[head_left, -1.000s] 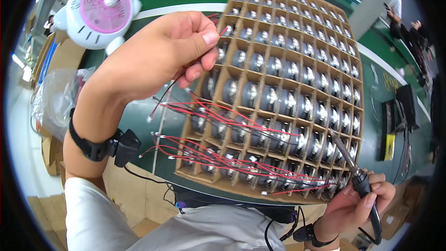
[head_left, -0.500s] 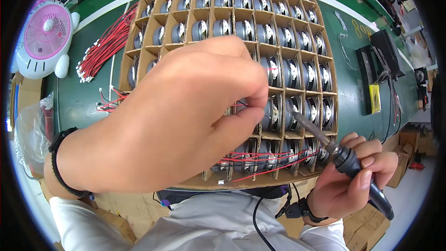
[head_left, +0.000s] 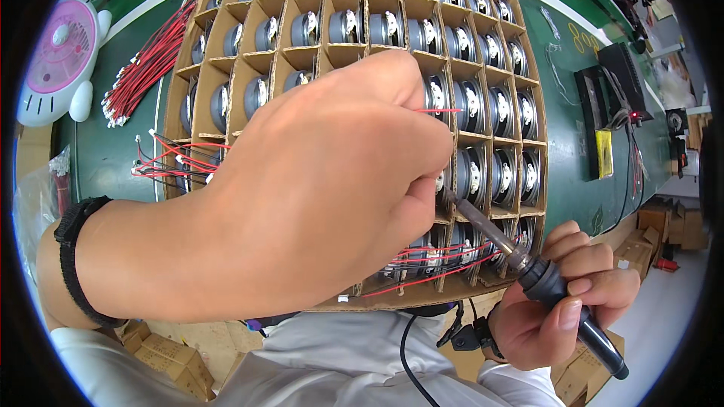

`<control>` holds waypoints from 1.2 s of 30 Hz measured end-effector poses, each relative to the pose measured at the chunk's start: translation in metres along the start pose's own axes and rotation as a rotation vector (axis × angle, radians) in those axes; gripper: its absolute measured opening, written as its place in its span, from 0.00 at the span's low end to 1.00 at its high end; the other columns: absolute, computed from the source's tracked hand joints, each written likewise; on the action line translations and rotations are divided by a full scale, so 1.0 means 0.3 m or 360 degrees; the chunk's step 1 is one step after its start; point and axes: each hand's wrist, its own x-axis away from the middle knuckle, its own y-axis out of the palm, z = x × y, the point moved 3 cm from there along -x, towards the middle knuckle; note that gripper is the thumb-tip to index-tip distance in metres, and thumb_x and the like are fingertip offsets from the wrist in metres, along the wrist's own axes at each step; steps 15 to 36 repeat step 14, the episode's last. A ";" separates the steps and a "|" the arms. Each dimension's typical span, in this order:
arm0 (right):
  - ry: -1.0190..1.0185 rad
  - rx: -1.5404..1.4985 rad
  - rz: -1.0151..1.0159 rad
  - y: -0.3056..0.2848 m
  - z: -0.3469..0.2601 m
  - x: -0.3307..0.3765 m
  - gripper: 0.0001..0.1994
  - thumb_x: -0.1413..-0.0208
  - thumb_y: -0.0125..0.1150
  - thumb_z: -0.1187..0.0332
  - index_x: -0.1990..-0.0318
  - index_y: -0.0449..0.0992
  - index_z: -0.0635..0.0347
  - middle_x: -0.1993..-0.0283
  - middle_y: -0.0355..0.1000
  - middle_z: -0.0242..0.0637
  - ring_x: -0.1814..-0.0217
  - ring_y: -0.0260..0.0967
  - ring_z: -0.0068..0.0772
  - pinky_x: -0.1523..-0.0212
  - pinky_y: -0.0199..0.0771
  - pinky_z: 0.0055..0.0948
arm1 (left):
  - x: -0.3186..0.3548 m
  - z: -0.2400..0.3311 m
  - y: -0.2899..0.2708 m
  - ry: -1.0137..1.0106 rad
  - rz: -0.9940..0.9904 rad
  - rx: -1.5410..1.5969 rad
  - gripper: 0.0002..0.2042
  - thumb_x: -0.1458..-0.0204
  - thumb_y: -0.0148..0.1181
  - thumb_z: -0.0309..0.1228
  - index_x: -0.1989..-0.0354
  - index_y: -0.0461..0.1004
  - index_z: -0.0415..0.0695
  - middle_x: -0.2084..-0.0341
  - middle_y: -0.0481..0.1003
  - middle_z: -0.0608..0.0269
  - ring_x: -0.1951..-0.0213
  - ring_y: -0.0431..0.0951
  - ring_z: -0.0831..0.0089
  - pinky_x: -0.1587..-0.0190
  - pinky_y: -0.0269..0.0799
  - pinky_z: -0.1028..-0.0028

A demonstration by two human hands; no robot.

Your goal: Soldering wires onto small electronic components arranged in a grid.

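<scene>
A divided cardboard box (head_left: 422,299) holds rows of small round speakers (head_left: 469,173), one per cell, standing on edge. My left hand (head_left: 324,181) reaches over the box with its fingers pinched together. A thin red wire (head_left: 443,111) sticks out from between those fingers; their tips are partly hidden behind the hand. My right hand (head_left: 569,301) grips the dark handle of a soldering iron (head_left: 539,275). The iron's tip points down to a speaker just beside my left fingertips; whether it touches the terminal I cannot tell.
Red and black wires (head_left: 452,256) lie across the front cells, more (head_left: 177,160) over the left edge. A bundle of red wires (head_left: 154,56) and a pink-white fan (head_left: 64,49) are at left. A black device (head_left: 615,94) stands at right on the green table (head_left: 569,173).
The soldering iron's tip has moved left, from a neighbouring cell to beside my left fingertips. My left hand has shifted slightly right over the box, still pinched. The whole view has shifted a little.
</scene>
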 end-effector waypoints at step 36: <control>0.0134 0.0094 -0.0020 0.009 -0.007 0.005 0.16 0.44 0.60 0.61 0.66 0.57 0.55 0.76 0.55 0.34 0.74 0.52 0.27 0.67 0.52 0.34 | -0.012 -0.002 -0.003 -0.0052 -0.0091 -0.0007 0.05 0.62 0.64 0.21 0.76 0.75 0.39 0.75 0.64 0.59 0.71 0.67 0.64 0.71 0.62 0.68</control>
